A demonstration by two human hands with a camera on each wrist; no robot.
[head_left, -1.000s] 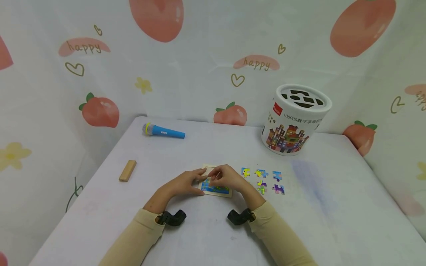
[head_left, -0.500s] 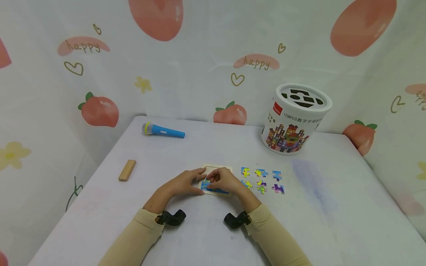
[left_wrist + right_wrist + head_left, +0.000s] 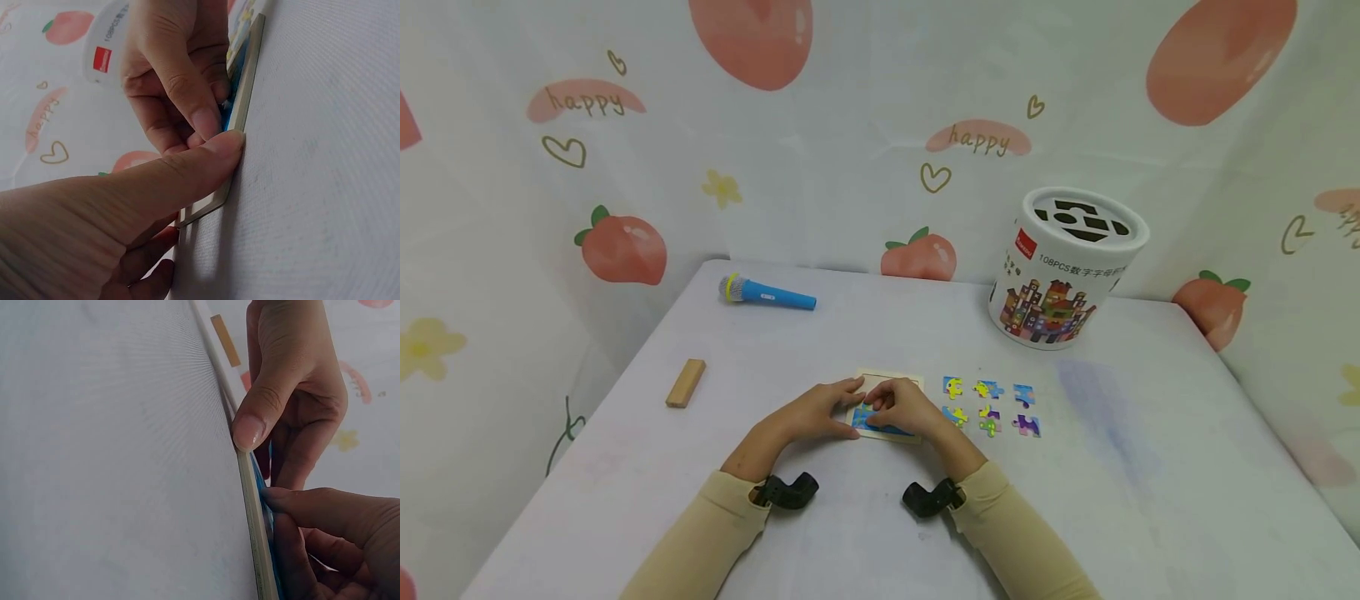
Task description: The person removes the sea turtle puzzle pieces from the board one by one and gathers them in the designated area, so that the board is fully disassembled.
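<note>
A small wooden puzzle tray (image 3: 880, 373) lies flat in the middle of the table, partly covered by both hands. My left hand (image 3: 816, 414) grips its left end, the thumb (image 3: 215, 147) on the near rim and the fingers around the far side. Over the blue puzzle picture (image 3: 887, 430) in the tray, my right hand (image 3: 908, 407) has its thumb and curled fingers brought together on a puzzle piece, mostly hidden by the fingertips. The right thumb (image 3: 294, 500) sits right at the blue surface inside the rim.
Several loose puzzle pieces (image 3: 989, 390) lie in two rows right of the tray. A white tub (image 3: 1060, 275) stands at the back right. A blue toy microphone (image 3: 771, 294) is at the back left, with a wooden block (image 3: 687, 383) nearer on the left side.
My right hand has shifted slightly left and down over the tray, uncovering a loose piece beside its wrist, and then stays nearly still. My left hand keeps its place.
</note>
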